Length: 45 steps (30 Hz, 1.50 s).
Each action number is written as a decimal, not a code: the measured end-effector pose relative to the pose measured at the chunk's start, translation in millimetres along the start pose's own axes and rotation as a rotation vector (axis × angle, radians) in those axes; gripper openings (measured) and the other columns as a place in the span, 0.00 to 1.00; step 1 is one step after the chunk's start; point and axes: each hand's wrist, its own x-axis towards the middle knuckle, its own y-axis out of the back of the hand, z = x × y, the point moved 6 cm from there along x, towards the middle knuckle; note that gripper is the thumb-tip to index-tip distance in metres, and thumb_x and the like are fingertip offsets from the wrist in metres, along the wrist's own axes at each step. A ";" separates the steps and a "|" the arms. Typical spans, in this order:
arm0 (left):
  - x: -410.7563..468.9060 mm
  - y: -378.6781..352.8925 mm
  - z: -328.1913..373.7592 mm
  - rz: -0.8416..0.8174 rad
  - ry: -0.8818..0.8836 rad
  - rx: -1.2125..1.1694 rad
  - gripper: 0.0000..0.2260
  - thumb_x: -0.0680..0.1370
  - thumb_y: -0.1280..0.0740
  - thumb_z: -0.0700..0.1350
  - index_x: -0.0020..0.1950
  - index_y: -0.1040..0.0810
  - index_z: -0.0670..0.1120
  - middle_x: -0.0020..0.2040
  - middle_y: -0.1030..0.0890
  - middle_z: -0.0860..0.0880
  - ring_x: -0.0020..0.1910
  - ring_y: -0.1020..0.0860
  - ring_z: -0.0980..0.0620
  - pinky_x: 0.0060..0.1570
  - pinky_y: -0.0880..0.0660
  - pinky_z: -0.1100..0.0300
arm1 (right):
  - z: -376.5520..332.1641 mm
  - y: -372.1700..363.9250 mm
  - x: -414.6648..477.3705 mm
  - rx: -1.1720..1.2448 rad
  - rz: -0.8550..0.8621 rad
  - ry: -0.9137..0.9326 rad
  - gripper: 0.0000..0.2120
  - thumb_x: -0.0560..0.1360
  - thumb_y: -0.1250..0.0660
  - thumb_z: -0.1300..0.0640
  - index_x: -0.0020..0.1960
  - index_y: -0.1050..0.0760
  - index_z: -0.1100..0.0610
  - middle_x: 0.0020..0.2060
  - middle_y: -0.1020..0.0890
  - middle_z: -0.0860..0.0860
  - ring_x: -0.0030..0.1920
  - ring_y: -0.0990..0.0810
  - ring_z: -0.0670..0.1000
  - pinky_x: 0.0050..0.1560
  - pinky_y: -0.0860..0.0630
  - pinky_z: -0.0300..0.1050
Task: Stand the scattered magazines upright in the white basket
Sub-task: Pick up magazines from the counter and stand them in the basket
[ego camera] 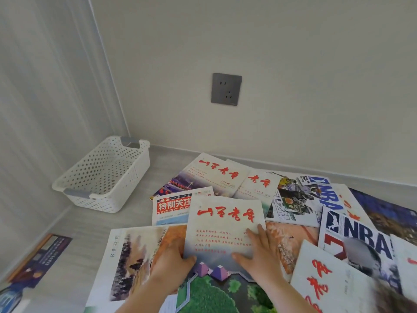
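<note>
Several magazines lie scattered flat on the grey floor. The nearest one, a white magazine with red brush lettering [223, 229], lies in the middle on top of the others. My left hand [172, 265] grips its left edge, thumb on the cover. My right hand [259, 254] lies spread on its right side, fingers apart. The white perforated basket [135, 168] stands empty in the corner at the far left, apart from the pile. Two NBA magazines [361, 240] lie to the right.
A painting-cover magazine [135, 258] lies left of my hands, a dark booklet [38, 258] by the left wall. More red-lettered magazines [216, 175] lie near the back wall, which has a grey socket [226, 89]. A strip of floor separates basket and pile.
</note>
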 end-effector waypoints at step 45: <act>52.0 310.5 -51.1 0.946 -0.211 -0.454 0.13 0.72 0.34 0.34 0.35 0.27 0.51 0.31 0.25 0.59 0.27 0.26 0.73 0.27 0.33 0.82 | -401.5 113.9 161.6 0.851 0.120 0.430 0.10 0.71 0.39 0.72 0.51 0.24 0.69 0.39 0.23 0.57 0.26 0.26 0.43 0.25 0.31 0.23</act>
